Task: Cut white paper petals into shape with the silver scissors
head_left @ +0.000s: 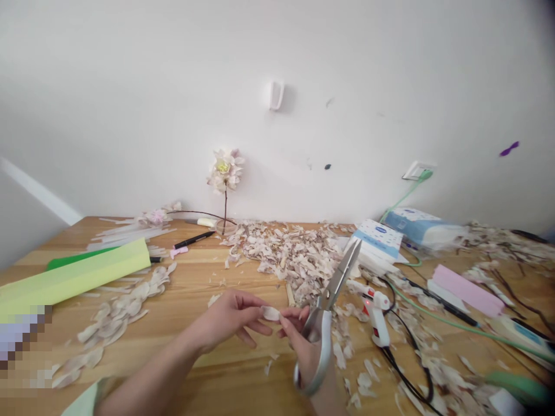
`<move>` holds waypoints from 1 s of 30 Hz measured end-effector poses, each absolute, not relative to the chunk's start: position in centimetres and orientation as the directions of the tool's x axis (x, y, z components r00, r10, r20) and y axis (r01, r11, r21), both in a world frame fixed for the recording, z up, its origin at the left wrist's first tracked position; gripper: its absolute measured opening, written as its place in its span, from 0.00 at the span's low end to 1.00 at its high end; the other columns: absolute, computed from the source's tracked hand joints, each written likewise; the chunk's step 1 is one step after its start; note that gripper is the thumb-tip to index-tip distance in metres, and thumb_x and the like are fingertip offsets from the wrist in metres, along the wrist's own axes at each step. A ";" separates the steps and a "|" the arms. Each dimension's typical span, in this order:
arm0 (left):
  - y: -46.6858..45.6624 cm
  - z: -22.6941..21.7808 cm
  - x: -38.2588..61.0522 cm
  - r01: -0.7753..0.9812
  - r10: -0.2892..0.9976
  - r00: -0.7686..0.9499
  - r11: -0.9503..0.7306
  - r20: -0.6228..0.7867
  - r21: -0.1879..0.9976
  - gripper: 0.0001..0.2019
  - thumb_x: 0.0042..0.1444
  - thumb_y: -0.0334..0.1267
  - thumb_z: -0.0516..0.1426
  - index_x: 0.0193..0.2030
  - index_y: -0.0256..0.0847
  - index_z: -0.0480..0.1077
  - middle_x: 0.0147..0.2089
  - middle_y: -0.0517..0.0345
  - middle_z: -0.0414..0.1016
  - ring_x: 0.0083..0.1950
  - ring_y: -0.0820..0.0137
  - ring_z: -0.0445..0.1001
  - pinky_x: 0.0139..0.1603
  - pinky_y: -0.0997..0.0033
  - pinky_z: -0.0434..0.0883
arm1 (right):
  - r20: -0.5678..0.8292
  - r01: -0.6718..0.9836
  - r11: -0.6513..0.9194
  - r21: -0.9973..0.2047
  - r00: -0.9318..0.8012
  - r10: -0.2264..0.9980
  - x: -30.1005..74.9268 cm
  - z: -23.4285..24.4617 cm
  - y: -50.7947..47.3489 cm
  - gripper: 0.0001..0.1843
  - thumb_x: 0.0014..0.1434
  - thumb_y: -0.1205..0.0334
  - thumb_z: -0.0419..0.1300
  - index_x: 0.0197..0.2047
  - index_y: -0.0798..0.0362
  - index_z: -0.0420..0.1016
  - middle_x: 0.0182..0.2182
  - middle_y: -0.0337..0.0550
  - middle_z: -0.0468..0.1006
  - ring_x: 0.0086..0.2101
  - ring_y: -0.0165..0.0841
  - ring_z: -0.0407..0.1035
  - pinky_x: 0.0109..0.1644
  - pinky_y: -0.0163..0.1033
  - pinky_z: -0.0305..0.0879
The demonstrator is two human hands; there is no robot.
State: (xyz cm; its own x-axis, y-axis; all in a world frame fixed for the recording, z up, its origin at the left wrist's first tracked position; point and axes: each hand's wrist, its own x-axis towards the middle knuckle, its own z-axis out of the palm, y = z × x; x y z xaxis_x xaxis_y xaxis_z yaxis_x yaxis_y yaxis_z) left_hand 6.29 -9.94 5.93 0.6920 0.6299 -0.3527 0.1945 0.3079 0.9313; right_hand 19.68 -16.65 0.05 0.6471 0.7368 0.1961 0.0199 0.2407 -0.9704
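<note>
- Two hands meet low in the middle of the frame: the left hand [229, 318] pinches a small pale petal [270, 313] between thumb and fingertips, and the right hand [303, 341] touches the petal's other end while its fingers sit closed through the handle loops of the scissors [332, 312].
- Scissors blades look shut or nearly so, pointing up and away toward the upper right, just above the petal pile [295, 254].
- What could go wrong, my guess: that petal is tiny and thin, so a squeeze too hard could crease or tear it, and with the scissors hanging off the same hand that steadies it, a slip could nick the left fingertips.
- Glue gun [376, 315] stands just right of the hands with a red light on, so it's probably hot. Its black cord loops along the lower right, easy to snag with a wrist.
- Scraps litter the worktop [195, 277] everywhere, so a dropped petal would vanish among them.
- Other stuff: green paper roll [78, 274] at left, a black pen [194, 238] behind it, a finished paper flower [225, 170] standing by the wall, blue tissue packs [390, 237] and a pink sheet [468, 289] at right, plus a green cable crossing there.
</note>
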 end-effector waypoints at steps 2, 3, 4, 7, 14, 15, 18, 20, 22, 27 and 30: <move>-9.8 6.1 6.0 0.188 0.616 0.699 0.331 -0.363 0.925 0.13 0.46 0.42 0.59 0.37 0.37 0.76 0.35 0.50 0.81 0.41 0.62 0.78 0.25 0.78 0.71 | 0.144 -0.036 0.216 -0.976 0.640 0.755 19.6 0.4 -16.7 0.11 0.40 0.61 0.63 0.23 0.51 0.62 0.19 0.40 0.76 0.14 0.28 0.67 0.15 0.31 0.63; -9.6 6.0 5.9 0.183 0.609 0.704 0.341 -0.365 0.922 0.13 0.46 0.41 0.59 0.37 0.37 0.76 0.35 0.51 0.81 0.40 0.62 0.78 0.25 0.78 0.71 | 0.121 -0.063 0.207 -0.976 0.634 0.764 19.6 0.5 -16.8 0.12 0.39 0.61 0.63 0.23 0.51 0.62 0.19 0.39 0.76 0.14 0.28 0.67 0.16 0.31 0.63; -9.5 5.9 5.8 0.177 0.602 0.710 0.350 -0.366 0.920 0.12 0.47 0.40 0.59 0.37 0.37 0.76 0.36 0.51 0.81 0.40 0.62 0.78 0.25 0.79 0.71 | 0.108 -0.079 0.202 -0.976 0.632 0.767 19.5 0.6 -16.8 0.12 0.39 0.61 0.64 0.22 0.51 0.62 0.19 0.39 0.76 0.15 0.28 0.67 0.16 0.31 0.63; -9.1 5.6 5.6 0.166 0.570 0.733 0.378 -0.370 0.911 0.12 0.47 0.38 0.58 0.38 0.37 0.77 0.39 0.49 0.80 0.41 0.61 0.78 0.24 0.79 0.71 | 0.085 -0.108 0.195 -0.975 0.630 0.772 19.4 0.5 -16.8 0.12 0.38 0.60 0.64 0.22 0.51 0.62 0.19 0.38 0.76 0.16 0.29 0.68 0.17 0.31 0.63; -8.8 5.4 5.3 0.140 0.545 0.740 0.448 -0.394 0.883 0.12 0.47 0.37 0.57 0.36 0.33 0.76 0.40 0.45 0.79 0.40 0.59 0.78 0.21 0.79 0.71 | 0.053 -0.154 0.190 -0.970 0.627 0.777 19.3 0.2 -16.7 0.16 0.36 0.56 0.66 0.23 0.51 0.61 0.18 0.37 0.76 0.14 0.29 0.67 0.14 0.31 0.61; -8.8 5.4 5.3 0.131 0.543 0.742 0.457 -0.393 0.880 0.12 0.47 0.37 0.57 0.35 0.33 0.76 0.40 0.44 0.79 0.40 0.59 0.78 0.21 0.79 0.71 | 0.052 -0.158 0.192 -0.969 0.628 0.776 19.3 0.2 -16.7 0.17 0.36 0.56 0.67 0.23 0.51 0.61 0.18 0.37 0.76 0.14 0.29 0.67 0.14 0.31 0.61; -8.9 5.4 5.2 0.119 0.541 0.742 0.474 -0.395 0.873 0.11 0.47 0.38 0.57 0.34 0.33 0.76 0.41 0.43 0.79 0.40 0.59 0.78 0.20 0.78 0.71 | 0.052 -0.165 0.199 -0.966 0.628 0.776 19.3 0.2 -16.8 0.18 0.35 0.55 0.68 0.23 0.51 0.63 0.18 0.38 0.76 0.14 0.29 0.67 0.14 0.31 0.61; -8.9 5.5 5.2 0.122 0.538 0.742 0.477 -0.399 0.871 0.12 0.46 0.38 0.57 0.35 0.33 0.75 0.43 0.42 0.78 0.41 0.58 0.78 0.20 0.78 0.71 | 0.053 -0.169 0.203 -0.964 0.629 0.776 19.3 0.2 -16.8 0.17 0.36 0.55 0.68 0.23 0.52 0.64 0.18 0.38 0.77 0.14 0.28 0.67 0.14 0.31 0.61; -9.0 5.6 5.3 0.123 0.532 0.748 0.476 -0.397 0.871 0.13 0.46 0.39 0.57 0.35 0.32 0.75 0.44 0.41 0.77 0.43 0.56 0.77 0.20 0.77 0.71 | 0.054 -0.172 0.206 -0.963 0.629 0.776 19.3 0.1 -16.8 0.16 0.36 0.56 0.68 0.23 0.52 0.64 0.18 0.38 0.76 0.15 0.28 0.67 0.15 0.31 0.61; -8.9 5.8 5.3 0.115 0.523 0.753 0.493 -0.400 0.862 0.15 0.46 0.43 0.56 0.35 0.32 0.74 0.45 0.39 0.76 0.44 0.54 0.76 0.20 0.76 0.70 | 0.063 -0.173 0.220 -0.960 0.632 0.772 19.5 -0.2 -16.6 0.15 0.37 0.60 0.67 0.24 0.51 0.63 0.19 0.36 0.76 0.16 0.29 0.69 0.17 0.32 0.65; -8.8 5.7 5.2 0.113 0.478 0.778 0.532 -0.408 0.839 0.21 0.47 0.49 0.54 0.38 0.32 0.73 0.47 0.37 0.75 0.46 0.52 0.75 0.20 0.75 0.70 | 0.086 -0.164 0.239 -0.957 0.626 0.775 19.6 -0.3 -16.6 0.15 0.38 0.62 0.66 0.24 0.51 0.61 0.20 0.36 0.76 0.18 0.30 0.70 0.19 0.33 0.67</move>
State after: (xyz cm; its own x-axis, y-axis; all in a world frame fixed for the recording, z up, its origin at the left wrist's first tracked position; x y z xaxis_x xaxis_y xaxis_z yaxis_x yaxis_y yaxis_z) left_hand 5.21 -8.81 5.71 0.7781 0.4775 -0.4080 0.1134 0.5321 0.8390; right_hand 19.63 -16.56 -0.30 0.6260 0.7751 0.0860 -0.1644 0.2389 -0.9570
